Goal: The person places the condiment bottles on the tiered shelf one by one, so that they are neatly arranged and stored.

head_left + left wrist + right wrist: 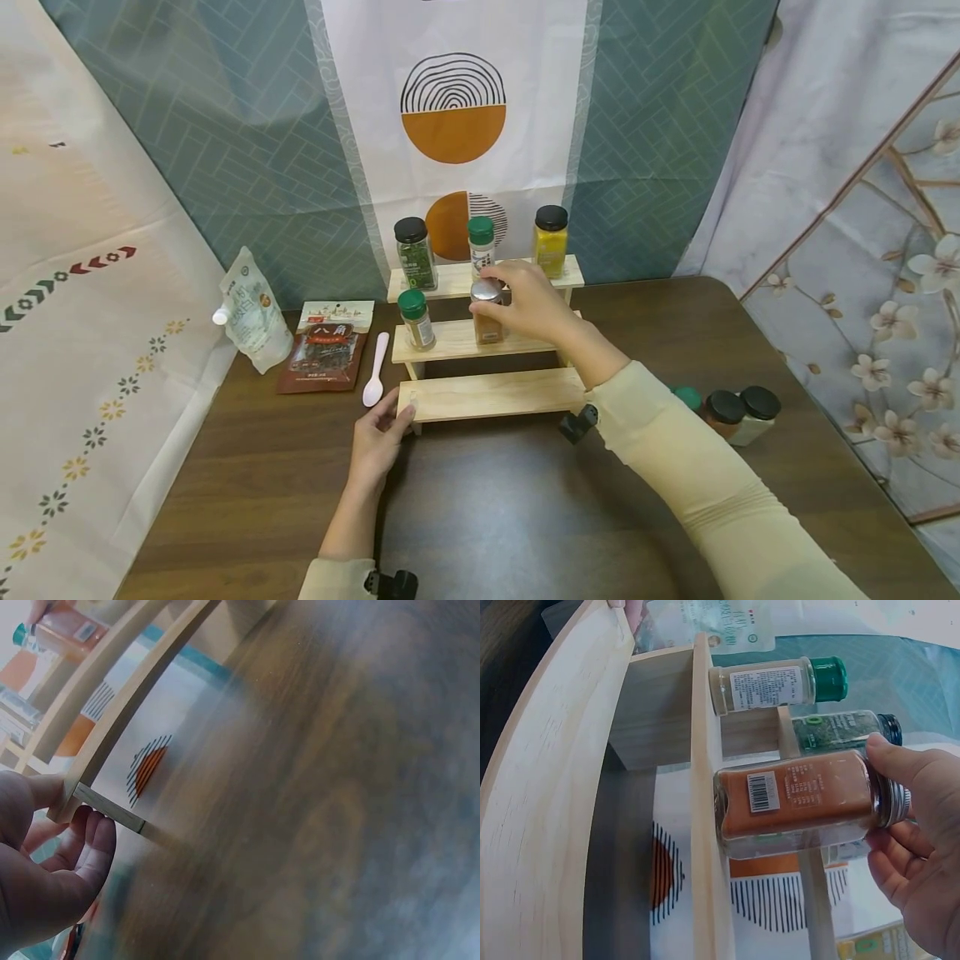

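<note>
My right hand (528, 302) pinches a spice jar (489, 327) by its silver lid, thumb on one side and fingers on the other. The jar (799, 802) holds reddish-brown powder and stands upright at the middle step of a wooden three-step rack (491, 395). Beside it on that step is a green-capped shaker (417, 321). With the left hand (377, 442) I grip the left end of the lowest step; the left wrist view shows thumb and fingers (97, 851) around that board's end. On the top step stand a black-lidded green jar (416, 257), a green-capped bottle (482, 237) and a yellow jar (551, 243).
Left of the rack lie a pink spoon (377, 369), a brown spice packet (324, 354) and a white spouted pouch (257, 317). Several lidded jars (752, 417) stand at the right, partly behind my sleeve. A patterned cloth (660, 125) hangs behind the table.
</note>
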A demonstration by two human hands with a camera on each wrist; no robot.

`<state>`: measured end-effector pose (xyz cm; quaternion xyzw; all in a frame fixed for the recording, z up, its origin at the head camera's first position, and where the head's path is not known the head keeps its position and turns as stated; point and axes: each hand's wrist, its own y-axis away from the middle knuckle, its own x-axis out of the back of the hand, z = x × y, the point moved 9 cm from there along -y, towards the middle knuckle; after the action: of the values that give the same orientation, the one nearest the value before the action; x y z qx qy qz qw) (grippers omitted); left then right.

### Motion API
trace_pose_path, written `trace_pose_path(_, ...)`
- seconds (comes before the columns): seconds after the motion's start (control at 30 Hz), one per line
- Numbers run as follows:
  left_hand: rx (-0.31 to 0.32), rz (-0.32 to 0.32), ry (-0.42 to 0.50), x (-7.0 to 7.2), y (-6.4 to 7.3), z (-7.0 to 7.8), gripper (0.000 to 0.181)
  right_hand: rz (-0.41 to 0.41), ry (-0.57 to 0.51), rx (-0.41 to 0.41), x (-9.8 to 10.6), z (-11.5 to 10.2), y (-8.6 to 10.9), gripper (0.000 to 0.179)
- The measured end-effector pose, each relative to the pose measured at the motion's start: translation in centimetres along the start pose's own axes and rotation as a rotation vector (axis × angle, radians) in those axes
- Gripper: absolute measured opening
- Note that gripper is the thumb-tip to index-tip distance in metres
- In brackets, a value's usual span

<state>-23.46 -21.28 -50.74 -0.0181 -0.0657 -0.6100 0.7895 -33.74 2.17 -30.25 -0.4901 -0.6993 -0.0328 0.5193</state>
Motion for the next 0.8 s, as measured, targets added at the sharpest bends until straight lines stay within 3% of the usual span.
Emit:
trace_pose_path(0.4, 0.014, -0.006, 0.011, -0.2, -0.1, -0.1, 0.051, 0.037, -0.063, -0.072, 0.0, 1.2, 0.4, 0.053)
trace_pose_path(0.57, 0.004, -0.017, 0.014, -0.3, -0.2, -0.1, 0.052, 0.054, -0.064, -0.093, 0.8, 2.4, 2.0, 0.05)
trace_pose_path(0.8, 0.01, -0.006, 0.017, 0.0, -0.3, -0.3, 0.052, -0.036, -0.073, -0.09, 1.0, 3.8, 5.0, 0.038)
